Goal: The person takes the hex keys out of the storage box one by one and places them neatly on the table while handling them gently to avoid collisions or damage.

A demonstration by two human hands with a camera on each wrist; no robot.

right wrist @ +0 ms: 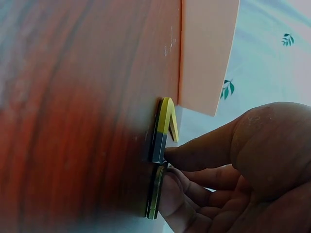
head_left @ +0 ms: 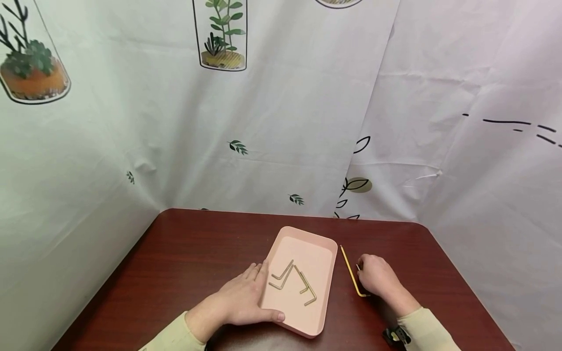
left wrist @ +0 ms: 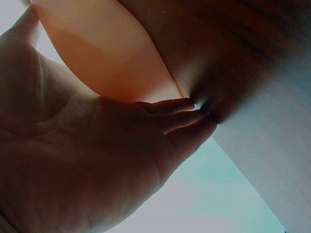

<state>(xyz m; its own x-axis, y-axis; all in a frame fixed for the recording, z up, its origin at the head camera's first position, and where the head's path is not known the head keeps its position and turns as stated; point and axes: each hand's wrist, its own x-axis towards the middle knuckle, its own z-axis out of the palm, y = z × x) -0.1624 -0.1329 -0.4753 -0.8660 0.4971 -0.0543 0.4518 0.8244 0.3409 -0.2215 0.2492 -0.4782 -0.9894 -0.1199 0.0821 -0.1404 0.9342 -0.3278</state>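
Note:
A shallow pink tray [head_left: 291, 319] holds several brass-coloured hex keys [head_left: 285, 278], lying in two groups. My left hand [head_left: 243, 297] rests against the tray's left side, fingers straight along the wall and thumb over the near part; in the left wrist view the fingertips reach down to the table. Right of the tray, a yellow hex key [head_left: 350, 270] with a dark short end lies on the table. Just beside it, my right hand [head_left: 381, 277] pinches a brass-coloured hex key [right wrist: 154, 191] between thumb and fingers, low at the tabletop. Most of that key is hidden by the hand.
The dark red wooden table [head_left: 193, 253] has rounded far corners. White fabric [head_left: 285, 122] printed with plants hangs behind it and along both sides. A black band [head_left: 397, 335] is on the right wrist by the sleeve.

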